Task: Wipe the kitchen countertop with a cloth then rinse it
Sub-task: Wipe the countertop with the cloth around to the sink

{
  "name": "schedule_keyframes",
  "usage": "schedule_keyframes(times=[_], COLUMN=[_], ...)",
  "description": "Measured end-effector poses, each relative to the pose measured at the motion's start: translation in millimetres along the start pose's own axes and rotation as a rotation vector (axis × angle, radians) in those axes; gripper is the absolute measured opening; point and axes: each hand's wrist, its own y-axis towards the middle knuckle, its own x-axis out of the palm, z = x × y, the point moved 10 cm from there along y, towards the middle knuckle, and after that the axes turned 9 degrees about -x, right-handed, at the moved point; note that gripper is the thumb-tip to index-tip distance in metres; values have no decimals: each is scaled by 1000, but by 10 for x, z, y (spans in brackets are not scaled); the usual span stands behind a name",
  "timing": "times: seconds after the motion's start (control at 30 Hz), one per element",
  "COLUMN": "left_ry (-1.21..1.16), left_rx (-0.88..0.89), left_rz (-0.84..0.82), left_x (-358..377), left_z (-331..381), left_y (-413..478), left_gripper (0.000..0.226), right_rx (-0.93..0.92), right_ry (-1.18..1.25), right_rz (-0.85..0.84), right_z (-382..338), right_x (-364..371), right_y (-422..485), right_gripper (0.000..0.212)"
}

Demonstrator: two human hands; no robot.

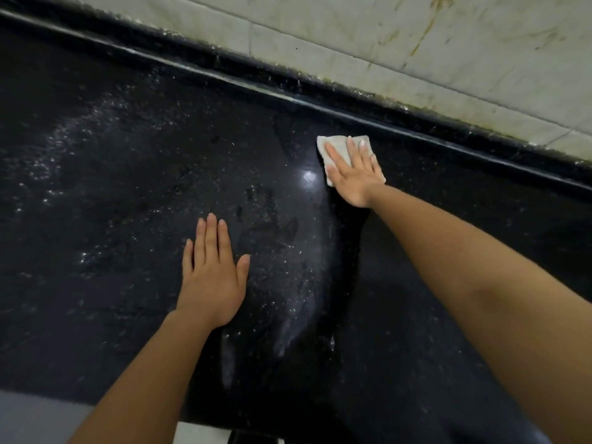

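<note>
My right hand (354, 173) presses flat, fingers straight, on a small pale cloth (339, 149) lying on the black tabletop (128, 187), near the raised back edge below the stained tiled wall (416, 43). My left hand (213, 274) rests flat on the tabletop, well apart from the cloth. Wet streaks glisten between them.
</note>
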Motion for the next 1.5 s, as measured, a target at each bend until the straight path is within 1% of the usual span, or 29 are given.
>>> schedule_keyframes(times=[0.07, 0.13, 0.23, 0.33, 0.43, 0.5, 0.57, 0.6, 0.63, 0.7, 0.8, 0.9, 0.97, 1.03, 1.1, 1.17, 1.3, 1.4, 1.5], left_ry=[17, 22, 25, 25, 22, 8, -9, -11, -6, 4, 8, 11, 3, 16, 20, 23, 26, 13, 5], left_rx=[-6, -5, -2, 1, -3, -1, 4, 5, 5, 4, -1, -5, -5, -1, -6, -5, -5, -2, -6], left_rz=[-5, -8, -4, -11, -27, -23, -14, -12, -13, -15, -16, -20, -9, -2, -15, -15, -20, -16, -20], left_x=[1, -4, -7, -11, -8, -18, -30, -32, -28, -27, -29, -22, -26, -30, -18, -25, -25, -43, -49], left_z=[-5, 1, 6, 9, 6, 11, 14, 16, 13, 10, 3, 2, -4, -6, -7, -3, 3, 7, 7], left_y=[2, -4, -8, -11, -7, -11, -12, -11, -10, -10, -2, -1, 0, -1, -2, 5, 3, 1, -4], left_gripper=[66, 67, 67, 67, 68, 68, 68, 67, 67, 66, 66, 66, 67, 66, 66, 66, 65, 65, 65], right_rx=[6, -59, -240, -425, -589, -669, -741, -738, -694, -543, -313, -106, -27, -8, -92, -246, -528, -690, -819], right_ry=[-2, -38, -118, -203, -226, -224, -254, -272, -281, -273, -195, -63, 5, 13, -46, -94, -194, -238, -258], right_rz=[-2, 9, -14, -55, -147, -216, -226, -218, -203, -129, -11, -2, -1, 0, -6, -25, -94, -166, -224], right_z=[-31, -120, -370, -669, -849, -831, -784, -743, -669, -474, -248, -189, -267, -363, -509, -714, -1031, -1121, -1062], right_x=[-5, 49, 302, 658, 1015, 1114, 1028, 944, 841, 583, 188, -5, -36, -24, 54, 216, 654, 983, 1055], right_y=[39, -76, -481, -1108, -1706, -1895, -1832, -1711, -1530, -1099, -482, 2, 188, 231, 128, -129, -976, -1589, -1774], right_gripper=[53, 52, 52, 51, 50, 48, 44, 43, 44, 47, 46, 51, 53, 54, 53, 52, 49, 50, 47])
